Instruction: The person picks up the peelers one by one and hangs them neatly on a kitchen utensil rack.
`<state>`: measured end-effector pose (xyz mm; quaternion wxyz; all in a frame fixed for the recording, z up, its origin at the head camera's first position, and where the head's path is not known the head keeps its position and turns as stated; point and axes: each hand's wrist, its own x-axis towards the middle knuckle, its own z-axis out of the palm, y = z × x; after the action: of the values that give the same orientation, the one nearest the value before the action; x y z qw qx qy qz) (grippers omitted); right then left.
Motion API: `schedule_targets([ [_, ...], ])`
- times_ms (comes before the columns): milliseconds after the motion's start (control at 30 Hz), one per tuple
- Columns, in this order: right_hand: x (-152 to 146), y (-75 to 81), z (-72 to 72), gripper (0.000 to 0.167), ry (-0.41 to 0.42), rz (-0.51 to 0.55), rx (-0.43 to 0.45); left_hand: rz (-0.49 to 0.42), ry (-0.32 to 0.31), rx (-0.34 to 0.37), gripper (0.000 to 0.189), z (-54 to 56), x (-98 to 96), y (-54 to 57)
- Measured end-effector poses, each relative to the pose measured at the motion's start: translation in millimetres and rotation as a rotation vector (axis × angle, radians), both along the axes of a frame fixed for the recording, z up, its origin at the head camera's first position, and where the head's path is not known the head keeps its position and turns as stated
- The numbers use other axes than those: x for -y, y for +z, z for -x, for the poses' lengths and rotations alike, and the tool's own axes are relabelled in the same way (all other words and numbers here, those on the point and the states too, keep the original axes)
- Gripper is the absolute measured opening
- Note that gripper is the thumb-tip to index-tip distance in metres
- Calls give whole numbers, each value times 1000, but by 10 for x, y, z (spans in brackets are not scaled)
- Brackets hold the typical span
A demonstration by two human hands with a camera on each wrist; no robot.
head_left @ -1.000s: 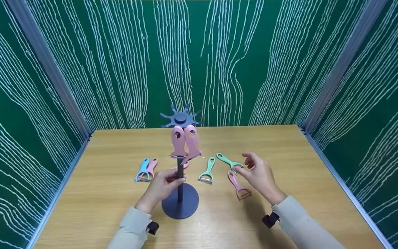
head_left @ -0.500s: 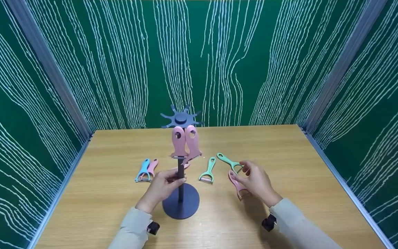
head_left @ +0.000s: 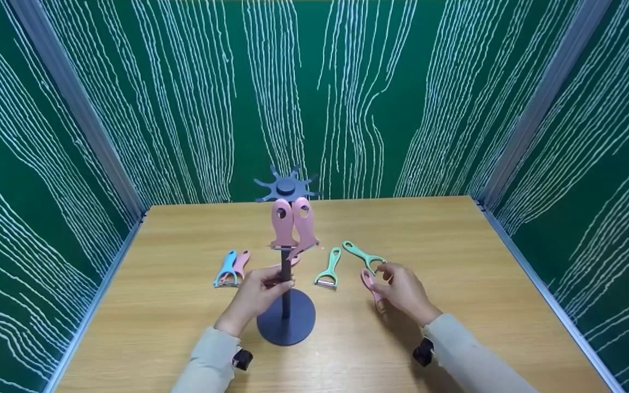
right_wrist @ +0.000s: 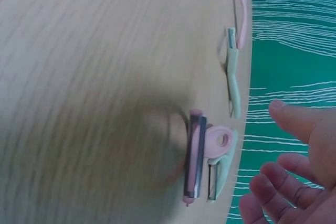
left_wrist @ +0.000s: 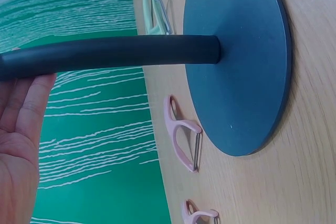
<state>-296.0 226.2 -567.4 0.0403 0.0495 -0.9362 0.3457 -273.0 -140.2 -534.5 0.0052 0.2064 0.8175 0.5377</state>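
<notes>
Pink peeler [head_left: 371, 284] lay, in the head view, right of centre on the surface [head_left: 183, 234], btwn the stand [head_left: 286, 305] and the right edge, w/ the R hand [head_left: 406, 289] over it, thumb by the handle; contact was hard to call. L hand [head_left: 260, 292] gripped the stand's pole. Two hung peelers [head_left: 283, 229], both pink, were at the stand's top; how the hooks met their holes couldn't be made out. Green peeler [head_left: 355, 251] lay just beside the pink one, toward the far edge, 2nd green peeler [head_left: 332, 267] nearer the stand; blue peeler [head_left: 229, 265] + another pink one overlapped toward the left edge, and one more pink was mostly hidden behind pole + L hand. Step in hand, as judged: getting hold of the pink peeler while L steadied the stand; next move seemed to call for a pinch on its handle w/o snagging the green. R hand partly covered its blade end; surface's near edge was cut off. L wrist view: fingers lay behind the pole, thumb out of sight, stand's top cut off, as was a pink peeler at the bottom. R wrist view: thumb + fingers stood well apart, nothing btwn them; pink peeler's blade end faced the cam, but whether it touched the green, couldn't tell.
</notes>
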Motion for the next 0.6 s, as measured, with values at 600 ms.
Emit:
schedule_targets([
  [600, 5, -156, 141, 33, 7, -44, 89, -8, -12, -23, 25, 1, 0, 7],
])
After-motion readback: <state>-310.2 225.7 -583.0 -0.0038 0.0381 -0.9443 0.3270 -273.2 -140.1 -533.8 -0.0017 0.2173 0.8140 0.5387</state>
